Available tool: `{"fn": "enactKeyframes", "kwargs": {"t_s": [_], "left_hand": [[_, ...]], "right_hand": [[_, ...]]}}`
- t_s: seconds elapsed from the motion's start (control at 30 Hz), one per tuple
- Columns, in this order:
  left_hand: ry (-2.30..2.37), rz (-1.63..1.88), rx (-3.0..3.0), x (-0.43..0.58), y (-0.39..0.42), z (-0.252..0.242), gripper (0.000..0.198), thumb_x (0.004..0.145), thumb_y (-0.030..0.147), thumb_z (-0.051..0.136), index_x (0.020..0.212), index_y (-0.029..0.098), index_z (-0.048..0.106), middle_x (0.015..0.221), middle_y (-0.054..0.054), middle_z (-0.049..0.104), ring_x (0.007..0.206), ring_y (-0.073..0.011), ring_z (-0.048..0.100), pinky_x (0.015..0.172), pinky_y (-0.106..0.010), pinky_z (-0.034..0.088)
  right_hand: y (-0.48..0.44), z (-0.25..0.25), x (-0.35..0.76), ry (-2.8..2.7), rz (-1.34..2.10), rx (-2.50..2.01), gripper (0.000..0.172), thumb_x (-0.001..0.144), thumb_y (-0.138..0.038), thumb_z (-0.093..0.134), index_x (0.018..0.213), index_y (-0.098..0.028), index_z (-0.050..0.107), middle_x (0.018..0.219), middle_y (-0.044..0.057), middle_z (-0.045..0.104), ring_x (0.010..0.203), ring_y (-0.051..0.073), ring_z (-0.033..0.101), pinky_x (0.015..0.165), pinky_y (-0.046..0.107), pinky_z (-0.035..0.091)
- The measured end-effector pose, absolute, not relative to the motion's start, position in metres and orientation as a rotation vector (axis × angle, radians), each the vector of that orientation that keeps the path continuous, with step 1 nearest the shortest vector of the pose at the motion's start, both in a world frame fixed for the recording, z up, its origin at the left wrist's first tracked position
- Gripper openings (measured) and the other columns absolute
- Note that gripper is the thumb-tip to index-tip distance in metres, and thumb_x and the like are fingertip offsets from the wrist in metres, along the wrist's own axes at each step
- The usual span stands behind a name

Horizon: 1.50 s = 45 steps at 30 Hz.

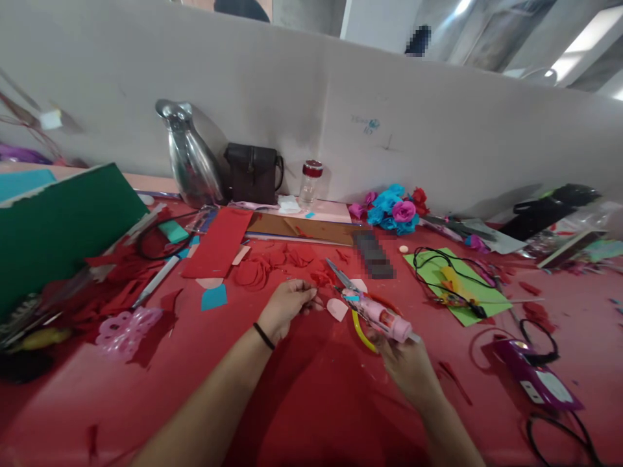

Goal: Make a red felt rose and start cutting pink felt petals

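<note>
My left hand (291, 303) is over the middle of the red table, its thumb and fingers drawn together. Whatever they pinch, if anything, is too small to make out. Small red petal pieces (296, 256) lie just beyond it. My right hand (402, 355) is closed around a pink hot glue gun (382, 318), with a pale glue stick poking from its back end. The gun's nose points left and away from me. Scissors (343, 275) with a yellow and orange handle lie beneath or against the gun, partly hidden. A pale pink paper petal (337, 309) rests between the hands.
Behind stand a steel jug (192, 159), a dark bag (253, 174) and a red-lidded bottle (310, 181). Paper flowers (394, 211) sit back right. A green sheet (460, 305) bears a black cord; a purple power socket (542, 376) is right. A green board (73, 227) rises left.
</note>
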State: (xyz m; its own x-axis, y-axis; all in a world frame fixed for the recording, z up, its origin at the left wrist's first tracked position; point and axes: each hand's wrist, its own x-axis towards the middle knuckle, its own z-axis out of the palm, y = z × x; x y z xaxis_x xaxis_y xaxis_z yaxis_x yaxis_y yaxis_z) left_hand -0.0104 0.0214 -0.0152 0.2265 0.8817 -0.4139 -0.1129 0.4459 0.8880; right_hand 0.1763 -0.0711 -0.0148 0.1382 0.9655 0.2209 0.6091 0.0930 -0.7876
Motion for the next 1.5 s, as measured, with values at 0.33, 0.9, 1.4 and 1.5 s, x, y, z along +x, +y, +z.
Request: {"fn": "enactKeyframes", "kwargs": {"t_s": [0.33,0.9,1.4,1.5], "left_hand": [[1.102,0.824,0.840,-0.010,0.018,-0.006,0.016,0.071,0.014,0.057,0.056,0.014,0.057,0.054,-0.002,0.064,0.046,-0.0075,0.056,0.045,-0.019,0.027],[1.077,0.860,0.874,-0.010,0.017,-0.002,0.016,0.067,0.016,0.057,0.052,0.015,0.055,0.048,0.000,0.059,0.040,-0.0059,0.048,0.043,-0.020,0.024],[1.101,0.836,0.863,-0.011,0.017,-0.003,0.011,0.067,0.015,0.057,0.056,0.015,0.058,0.051,0.000,0.060,0.042,-0.0069,0.051,0.045,-0.020,0.026],[1.104,0.845,0.868,-0.012,0.017,-0.003,0.013,0.068,0.016,0.057,0.055,0.015,0.057,0.051,0.000,0.060,0.042,-0.0066,0.050,0.045,-0.020,0.027]], "right_hand": [[-0.060,-0.021,0.164,-1.663,0.478,-1.571,0.027,0.085,-0.045,0.054,0.085,-0.019,0.063,0.079,0.008,0.070,0.072,0.021,0.067,0.059,0.027,0.052],[-0.060,-0.021,0.161,-1.746,0.324,-1.587,0.024,0.086,-0.044,0.053,0.085,-0.020,0.059,0.074,0.004,0.069,0.064,0.018,0.064,0.054,0.025,0.047],[-0.063,-0.018,0.161,-1.880,0.148,-1.631,0.028,0.089,-0.045,0.048,0.077,-0.021,0.055,0.066,0.004,0.067,0.055,0.019,0.062,0.048,0.024,0.038],[-0.063,-0.018,0.163,-1.940,0.094,-1.616,0.028,0.090,-0.044,0.045,0.076,-0.021,0.054,0.062,0.003,0.066,0.050,0.017,0.059,0.046,0.024,0.036]]}}
